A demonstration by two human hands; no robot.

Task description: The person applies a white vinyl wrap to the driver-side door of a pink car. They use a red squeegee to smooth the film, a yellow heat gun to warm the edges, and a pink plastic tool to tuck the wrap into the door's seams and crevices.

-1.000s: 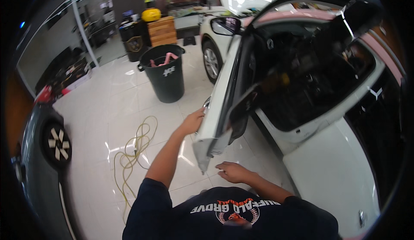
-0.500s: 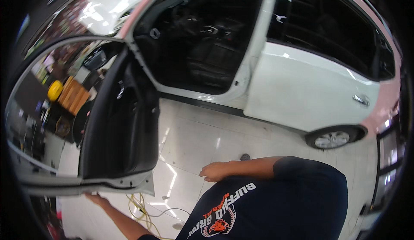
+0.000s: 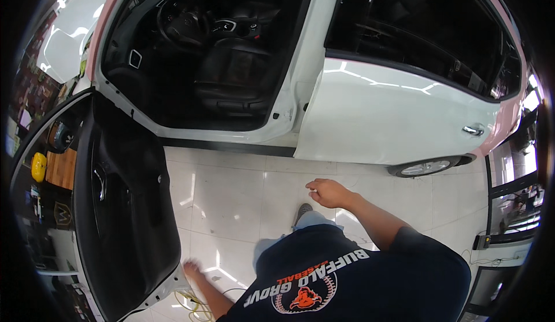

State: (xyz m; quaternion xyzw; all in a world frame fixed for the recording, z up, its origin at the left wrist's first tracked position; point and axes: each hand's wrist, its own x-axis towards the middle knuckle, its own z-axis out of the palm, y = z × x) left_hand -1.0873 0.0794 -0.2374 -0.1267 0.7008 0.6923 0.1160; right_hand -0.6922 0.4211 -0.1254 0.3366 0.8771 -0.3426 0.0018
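Note:
The front door (image 3: 130, 218) of a white and pink car stands wide open on the left, its black inner panel facing me. My left hand (image 3: 192, 269), smeared by motion, is beside the door's lower right corner. Whether it touches the edge is unclear, and its fingers cannot be made out. Out over the floor, my right hand (image 3: 328, 193) hangs in front of my body with nothing in it, fingers loosely bent and apart. Beyond it is the shut rear door (image 3: 381, 111), white with a chrome handle (image 3: 473, 130).
Through the front doorway show a black seat (image 3: 234, 70) and a steering wheel (image 3: 184, 28). Glossy pale tiles (image 3: 231, 192) cover the floor. A yellow hose (image 3: 193, 306) lies by the open door's corner. A rear wheel (image 3: 426, 167) and a dark-framed glass partition (image 3: 511, 189) are to the right.
My view has shifted, so the car sits farther left. My left hand has gone from the door's outer edge to beside its corner. My right hand now reaches farther out from my body.

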